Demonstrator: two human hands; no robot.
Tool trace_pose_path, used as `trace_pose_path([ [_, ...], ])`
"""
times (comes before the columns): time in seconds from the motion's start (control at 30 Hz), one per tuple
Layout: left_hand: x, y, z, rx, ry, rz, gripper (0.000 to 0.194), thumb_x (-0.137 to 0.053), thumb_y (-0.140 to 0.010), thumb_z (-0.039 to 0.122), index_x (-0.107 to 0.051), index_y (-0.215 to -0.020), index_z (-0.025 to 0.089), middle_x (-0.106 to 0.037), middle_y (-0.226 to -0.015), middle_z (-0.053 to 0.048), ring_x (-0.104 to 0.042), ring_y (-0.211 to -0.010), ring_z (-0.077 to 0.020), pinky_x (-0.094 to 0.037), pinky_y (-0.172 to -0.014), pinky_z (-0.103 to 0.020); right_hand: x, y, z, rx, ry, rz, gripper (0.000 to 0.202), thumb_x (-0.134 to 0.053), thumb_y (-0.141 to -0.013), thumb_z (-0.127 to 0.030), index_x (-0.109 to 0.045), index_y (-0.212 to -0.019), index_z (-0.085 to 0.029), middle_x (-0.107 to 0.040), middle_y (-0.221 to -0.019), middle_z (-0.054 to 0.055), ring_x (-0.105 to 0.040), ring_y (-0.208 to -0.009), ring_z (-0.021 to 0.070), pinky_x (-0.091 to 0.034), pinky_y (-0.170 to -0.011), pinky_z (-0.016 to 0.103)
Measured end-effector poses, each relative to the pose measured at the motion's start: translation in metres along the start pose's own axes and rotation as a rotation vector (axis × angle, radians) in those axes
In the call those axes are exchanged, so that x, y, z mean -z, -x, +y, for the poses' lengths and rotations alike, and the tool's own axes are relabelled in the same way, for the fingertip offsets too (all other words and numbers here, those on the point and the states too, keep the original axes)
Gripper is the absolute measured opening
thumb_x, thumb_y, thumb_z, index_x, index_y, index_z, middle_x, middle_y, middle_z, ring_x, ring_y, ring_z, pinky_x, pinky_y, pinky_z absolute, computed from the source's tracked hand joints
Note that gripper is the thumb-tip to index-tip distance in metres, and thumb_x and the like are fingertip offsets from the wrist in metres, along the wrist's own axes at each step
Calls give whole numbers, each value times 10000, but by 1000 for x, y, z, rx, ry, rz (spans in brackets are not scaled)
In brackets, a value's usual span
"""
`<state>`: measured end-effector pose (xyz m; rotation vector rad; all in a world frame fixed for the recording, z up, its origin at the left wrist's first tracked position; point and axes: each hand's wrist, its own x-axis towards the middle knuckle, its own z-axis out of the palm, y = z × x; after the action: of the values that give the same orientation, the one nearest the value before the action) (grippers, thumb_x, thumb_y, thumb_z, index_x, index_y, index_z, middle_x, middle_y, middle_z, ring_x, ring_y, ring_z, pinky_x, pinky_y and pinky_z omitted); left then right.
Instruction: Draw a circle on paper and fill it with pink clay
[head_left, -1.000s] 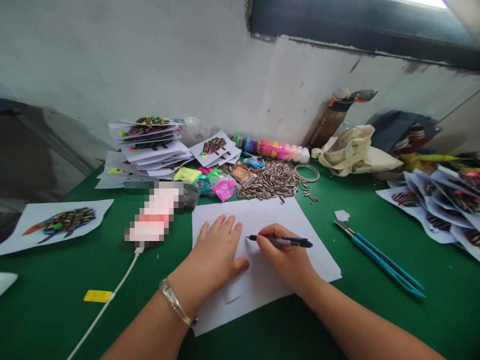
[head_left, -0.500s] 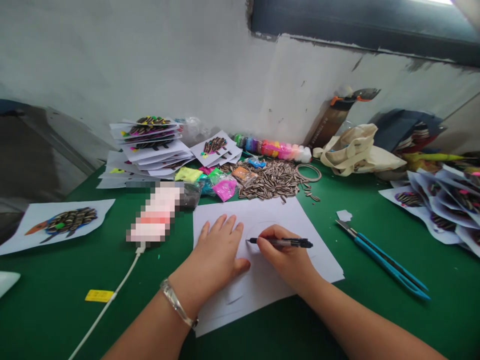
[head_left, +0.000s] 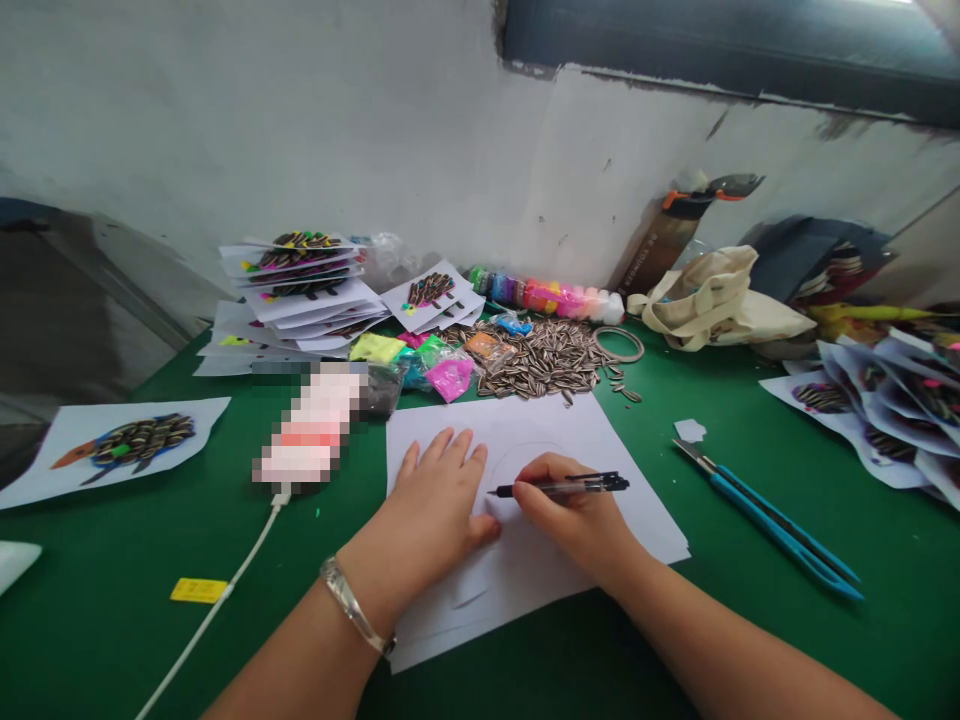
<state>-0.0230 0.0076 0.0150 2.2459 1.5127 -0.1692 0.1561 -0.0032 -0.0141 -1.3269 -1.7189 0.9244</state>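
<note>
A white sheet of paper (head_left: 555, 590) lies in front of me, apparently on top of other sheets, with faint curved pen lines on it. Flat on its left side rests my left hand (head_left: 435, 500), fingers spread. My right hand (head_left: 574, 515) grips a black pen (head_left: 570, 485) whose tip points left, close to the left thumb and fingers. The pen tip is at or just above the paper; I cannot tell which. Part of the drawn outline is hidden by my right hand. Beyond the paper's far edge is a pile of striped sunflower seeds (head_left: 544, 360).
Blue tweezers (head_left: 780, 530) lie right of the paper. Colourful clay packets (head_left: 450, 375) sit behind it. Stacked seed pictures (head_left: 315, 310) stand back left, more pictures (head_left: 885, 400) at the right. A turtle picture (head_left: 142, 445) and a white cable (head_left: 247, 560) are at left.
The pen tip has shifted slightly left and down across the paper, with my right hand moving a little. My left hand stays in place.
</note>
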Motion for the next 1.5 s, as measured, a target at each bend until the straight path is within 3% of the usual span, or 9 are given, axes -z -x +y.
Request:
trace_pose_path([
  [0.3,-2,-1,-1,-3,7,23,681,-571,-798,431,-400,-1411,189,-275,-1550,-142,-175,-1434,-348,-166,-1128,-590,-1,0,0,37,61,-5,102,-591,-753,-187,-650,-671,-202,-668,-642,-4,-589,-622,152,-434,-608,261],
  [0.5,1,0,0,-5,2,-7,704,-568,-800,416,-389,-1423,141,-250,-1555,-159,-164,-1435,-355,-163,-1129,-592,-2,-1,1,45,138,-2,107,-583,-736,-169,-637,-649,-197,-661,-636,-9,-583,-642,156,-417,-674,290],
  [0.8,3,0,3,21,19,-21,729,-589,-787,430,-377,-1434,168,-240,-1560,-150,-140,-1443,-344,-136,-1141,-579,2,0,2,-23,18,-1,121,-532,-710,-150,-570,-604,-191,-551,-551,-31,-476,-533,117,-354,-510,232],
  [1.5,9,0,5,31,-19,-62,746,-580,-803,427,-349,-1455,146,-207,-1569,-146,-129,-1444,-345,-137,-1139,-576,11,-3,4,-129,-117,60,108,-540,-721,-178,-552,-615,-190,-499,-576,-41,-456,-578,122,-350,-543,241],
])
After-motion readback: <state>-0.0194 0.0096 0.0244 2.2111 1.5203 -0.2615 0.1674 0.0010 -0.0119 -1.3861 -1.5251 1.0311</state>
